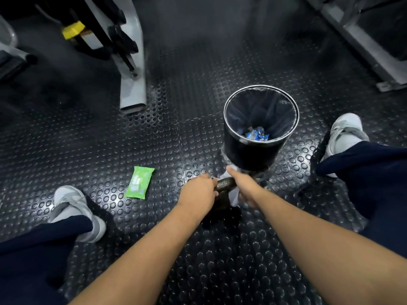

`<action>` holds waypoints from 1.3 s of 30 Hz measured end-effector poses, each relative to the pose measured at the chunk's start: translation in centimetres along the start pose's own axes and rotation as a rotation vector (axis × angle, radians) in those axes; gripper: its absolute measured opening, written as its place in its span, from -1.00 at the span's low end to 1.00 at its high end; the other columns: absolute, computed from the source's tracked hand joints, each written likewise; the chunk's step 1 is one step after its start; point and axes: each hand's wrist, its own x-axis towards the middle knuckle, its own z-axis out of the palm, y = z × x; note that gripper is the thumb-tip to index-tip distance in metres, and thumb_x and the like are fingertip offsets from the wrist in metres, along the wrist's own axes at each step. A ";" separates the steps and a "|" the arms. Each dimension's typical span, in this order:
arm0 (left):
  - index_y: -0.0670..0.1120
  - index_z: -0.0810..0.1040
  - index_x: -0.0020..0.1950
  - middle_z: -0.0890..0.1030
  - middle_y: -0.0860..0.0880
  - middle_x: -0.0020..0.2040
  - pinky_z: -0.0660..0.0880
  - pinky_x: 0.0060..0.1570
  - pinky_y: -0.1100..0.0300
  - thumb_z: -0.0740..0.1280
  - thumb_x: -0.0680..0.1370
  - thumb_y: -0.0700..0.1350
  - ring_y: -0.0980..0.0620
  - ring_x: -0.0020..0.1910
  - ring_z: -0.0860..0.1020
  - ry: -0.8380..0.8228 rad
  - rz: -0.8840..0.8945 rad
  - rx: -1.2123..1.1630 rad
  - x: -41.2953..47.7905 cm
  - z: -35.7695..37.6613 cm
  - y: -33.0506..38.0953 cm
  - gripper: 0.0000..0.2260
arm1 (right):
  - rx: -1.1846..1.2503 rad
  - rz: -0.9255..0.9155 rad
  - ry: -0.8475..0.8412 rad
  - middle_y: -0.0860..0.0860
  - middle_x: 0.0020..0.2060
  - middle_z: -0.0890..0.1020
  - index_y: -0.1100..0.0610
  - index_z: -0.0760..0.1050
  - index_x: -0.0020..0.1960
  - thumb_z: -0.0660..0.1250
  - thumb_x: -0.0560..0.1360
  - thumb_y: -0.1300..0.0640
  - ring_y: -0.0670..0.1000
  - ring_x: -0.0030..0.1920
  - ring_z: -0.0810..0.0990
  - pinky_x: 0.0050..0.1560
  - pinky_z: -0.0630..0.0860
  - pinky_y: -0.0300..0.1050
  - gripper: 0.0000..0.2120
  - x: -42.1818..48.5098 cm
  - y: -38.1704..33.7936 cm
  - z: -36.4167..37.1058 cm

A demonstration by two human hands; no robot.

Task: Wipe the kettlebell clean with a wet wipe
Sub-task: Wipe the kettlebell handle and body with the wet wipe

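A dark kettlebell [222, 208] stands on the studded rubber floor between my feet, its handle [225, 183] on top. My left hand [199, 190] grips the left end of the handle. My right hand [243, 183] holds a white wet wipe [234, 195] wrapped around the right side of the handle, thumb pointing forward. The wipe hangs down below my fingers. Most of the kettlebell body is hidden under my hands and in shadow.
A black bin [261, 128] with a metal rim and a liner stands just beyond the kettlebell, wrappers inside. A green pack of wipes [139, 182] lies on the floor to the left. Grey machine frames [132, 84] stand at the back left and right. My shoes flank the spot.
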 end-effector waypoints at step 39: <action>-0.04 0.17 0.67 0.38 -0.07 0.53 0.44 0.41 -0.02 0.32 0.66 0.01 -0.14 0.45 0.45 -0.230 0.202 0.061 0.0 -1.4 -2.0 -0.38 | -0.181 0.037 0.032 0.17 0.30 0.62 0.13 0.56 0.36 0.22 -0.09 -0.78 0.20 0.30 0.59 0.40 0.45 0.14 0.32 4.2 2.6 -0.3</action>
